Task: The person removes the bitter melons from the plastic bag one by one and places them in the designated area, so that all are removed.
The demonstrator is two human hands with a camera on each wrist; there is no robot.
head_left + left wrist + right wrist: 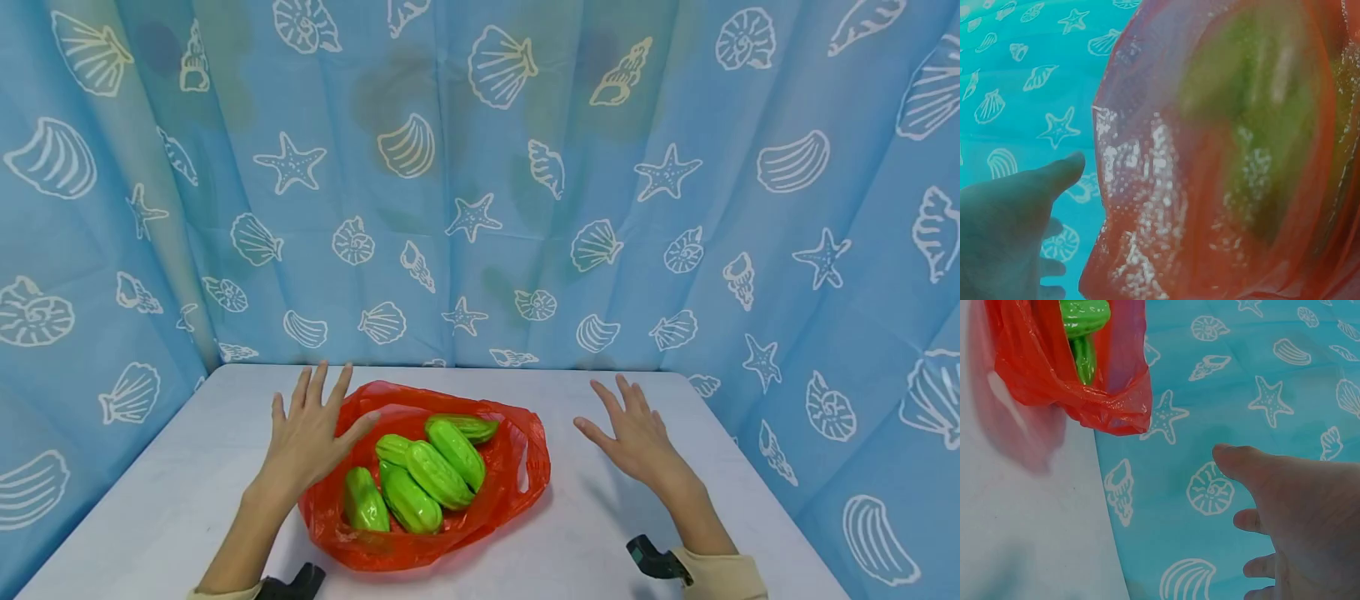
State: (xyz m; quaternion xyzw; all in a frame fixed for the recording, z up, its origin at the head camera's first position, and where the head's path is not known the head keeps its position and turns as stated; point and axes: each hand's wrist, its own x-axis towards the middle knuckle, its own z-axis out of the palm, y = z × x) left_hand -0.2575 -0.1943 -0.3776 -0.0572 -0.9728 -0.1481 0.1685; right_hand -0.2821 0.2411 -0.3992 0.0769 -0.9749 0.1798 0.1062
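Observation:
A red plastic bag (pixel 341 517) lies spread wide at its mouth on the white table. Inside it are several bright green, cucumber-like vegetables (pixel 438 475), piled loosely together. My left hand (pixel 311 433) hovers at the bag's left side, fingers straight and spread, holding nothing. In the left wrist view the bag's thin wall (pixel 1160 206) fills much of the picture, with a green shape blurred behind it. To the right of the bag, my right hand (pixel 633 433) is held above the table with fingers spread, apart from the bag (pixel 1085 400).
The white table (pixel 592 542) has its far edge against a blue curtain (pixel 480 275) printed with white shells and starfish. Curtain also hangs along both sides. Dark wrist cameras (pixel 656 560) are strapped at both sleeves.

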